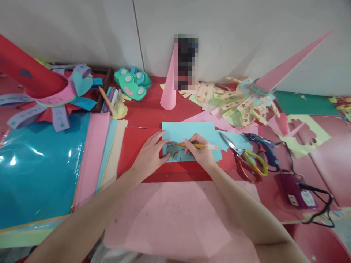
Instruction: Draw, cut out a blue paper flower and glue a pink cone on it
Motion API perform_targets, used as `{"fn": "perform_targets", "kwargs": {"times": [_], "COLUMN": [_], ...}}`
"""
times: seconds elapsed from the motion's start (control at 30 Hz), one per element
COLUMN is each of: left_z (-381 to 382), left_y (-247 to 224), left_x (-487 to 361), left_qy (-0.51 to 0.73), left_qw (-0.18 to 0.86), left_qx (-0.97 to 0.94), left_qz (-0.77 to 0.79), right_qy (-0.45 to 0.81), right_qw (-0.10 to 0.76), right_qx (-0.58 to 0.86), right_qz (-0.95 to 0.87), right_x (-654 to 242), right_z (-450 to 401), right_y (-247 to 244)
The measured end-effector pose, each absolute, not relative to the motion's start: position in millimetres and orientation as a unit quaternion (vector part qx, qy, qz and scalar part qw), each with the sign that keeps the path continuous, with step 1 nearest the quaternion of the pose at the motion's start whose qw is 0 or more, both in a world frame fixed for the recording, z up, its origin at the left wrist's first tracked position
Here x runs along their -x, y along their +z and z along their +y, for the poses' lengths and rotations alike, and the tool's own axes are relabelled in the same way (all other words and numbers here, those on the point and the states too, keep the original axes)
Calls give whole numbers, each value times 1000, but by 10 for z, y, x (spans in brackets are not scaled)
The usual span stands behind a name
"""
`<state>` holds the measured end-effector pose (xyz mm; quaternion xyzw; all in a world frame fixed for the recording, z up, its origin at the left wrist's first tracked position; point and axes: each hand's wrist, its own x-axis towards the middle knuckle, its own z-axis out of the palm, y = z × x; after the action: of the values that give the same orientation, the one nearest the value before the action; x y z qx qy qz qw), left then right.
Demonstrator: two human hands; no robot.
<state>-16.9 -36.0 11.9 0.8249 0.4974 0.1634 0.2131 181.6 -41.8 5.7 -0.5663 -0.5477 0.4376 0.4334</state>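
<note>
At far left, has a red cone fringed with paper strips, then a shiny blue packet and pink sheets on the table. Near the middle, rests the left hand at the left edge of the blue paper, thumb and fingers spread, pinching nothing visible, apparently bracing it over the red paper. Just right of that, shows curved lines on the blue. Next, pinches an orange pen between thumb and fingertips of the right hand.

Seems to be at the drawing step, going by the marks; calls next for a steady left grip and a careful turn of the right wrist along the curve. Has the pen over the blue paper, between and partly within the hands, pointing tip to the left, pale end to the right; runs nearly level from left to right along its long axis, much like the sheet. Hard to make out whether touching at the tip.

Farther right, has scissors, blades toward the upper left, then a glue gun and a purple case.
</note>
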Motion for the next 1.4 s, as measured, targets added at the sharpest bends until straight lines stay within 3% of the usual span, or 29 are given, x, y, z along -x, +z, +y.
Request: {"fn": "perform_targets", "kwargs": {"times": [1.4], "left_z": [-360], "left_y": [131], "left_x": [168], "left_qy": [155], "left_qw": [208], "left_qx": [-826], "left_qz": [500], "right_qy": [405], "right_qw": [433], "right_qx": [589], "right_qz": [-549], "right_x": [-1804], "right_z": [-423], "right_y": [36]}}
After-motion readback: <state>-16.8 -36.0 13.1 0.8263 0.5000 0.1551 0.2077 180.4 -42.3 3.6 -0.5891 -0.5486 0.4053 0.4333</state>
